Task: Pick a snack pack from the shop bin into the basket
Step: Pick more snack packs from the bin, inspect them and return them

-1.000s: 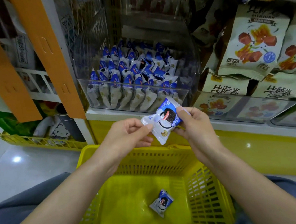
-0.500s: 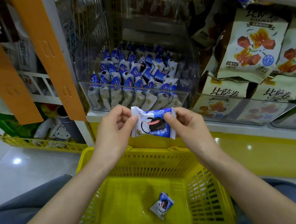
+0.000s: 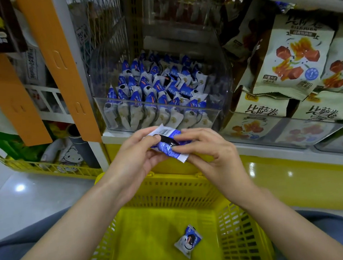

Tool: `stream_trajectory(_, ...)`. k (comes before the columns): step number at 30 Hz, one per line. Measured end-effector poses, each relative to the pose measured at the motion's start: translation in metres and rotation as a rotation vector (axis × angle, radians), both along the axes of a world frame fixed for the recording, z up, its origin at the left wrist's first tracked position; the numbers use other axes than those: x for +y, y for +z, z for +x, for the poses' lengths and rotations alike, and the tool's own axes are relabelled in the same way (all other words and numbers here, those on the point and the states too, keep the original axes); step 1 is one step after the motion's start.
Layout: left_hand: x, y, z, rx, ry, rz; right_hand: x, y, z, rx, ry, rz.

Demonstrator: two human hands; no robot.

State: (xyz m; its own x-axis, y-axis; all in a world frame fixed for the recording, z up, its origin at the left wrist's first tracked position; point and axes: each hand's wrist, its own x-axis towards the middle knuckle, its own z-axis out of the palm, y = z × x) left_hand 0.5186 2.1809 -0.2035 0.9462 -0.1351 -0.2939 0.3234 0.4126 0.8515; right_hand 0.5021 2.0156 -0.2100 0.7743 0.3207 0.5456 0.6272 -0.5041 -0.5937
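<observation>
1. Broadly, a shop shelf (image 3: 112, 137) fills the far half of the view, with pale printed bags (image 3: 291, 59) stacked at the right
2. Nearest, a yellow basket (image 3: 172, 192) sits open-topped below the hands, its far wall just under them and its floor further toward the near edge
3. On the shelf, far of the hands, stands the clear bin (image 3: 222, 87), packed with upright blue-and-white packs
4. Both arms reach in from the near edge and meet between bin and basket. The left hand (image 3: 136, 160) has thumb and fingers curled and pinching the far-left end of the snack pack (image 3: 167, 146). The right hand (image 3: 210, 151) lays bent fingers over the pack's right side and clamps it there; its thumb is hidden beneath
5. That snack pack is out of the bin and in the air, roughly over the basket's far rim. Its long axis runs slantwise, one crimped white end pointing far-left, the other near-right
6. Smallest, a second pack (image 3: 187, 241) already lies flat on the basket floor, well apart from the hands
7. By my reading, the drop turns on one relation: the basket's mouth lies below and nearer than the held pack, so it should come nearward and down before the fingers part. Both hands are about equally close, so either could let it go
</observation>
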Motion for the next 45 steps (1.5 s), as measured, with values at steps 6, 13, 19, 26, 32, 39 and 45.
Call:
stream_trajectory(6, -0.001, 0.006, 0.0, -0.125, -0.021, 0.054, -0.002, 0.006, 0.001, 0.103, -0.048, 0.146)
stream_trajectory(13, -0.002, 0.007, -0.014, -0.355, -0.225, 0.332, 0.002, 0.011, 0.008, 0.256, -0.212, 0.247)
stream_trajectory(19, 0.01, 0.017, 0.012, -0.431, -0.137, 0.359, 0.027, 0.038, 0.044, 0.245, -0.181, 0.215)
stream_trajectory(26, 0.05, 0.029, 0.039, -0.482, 0.273, 0.297, 0.069, 0.071, 0.165, 0.181, -0.197, 0.071)
stream_trajectory(32, 0.074, 0.034, 0.047, -0.494, 0.321, 0.297, 0.086, 0.056, 0.257, 0.39, -0.324, -0.276)
stream_trajectory(39, 0.093, 0.032, 0.047, -0.476, 0.339, 0.315, 0.1, 0.049, 0.297, 0.55, -0.386, -0.377)
stream_trajectory(45, 0.098, 0.03, 0.048, -0.466, 0.355, 0.305, 0.109, 0.053, 0.307, 0.592, -0.403, -0.511)
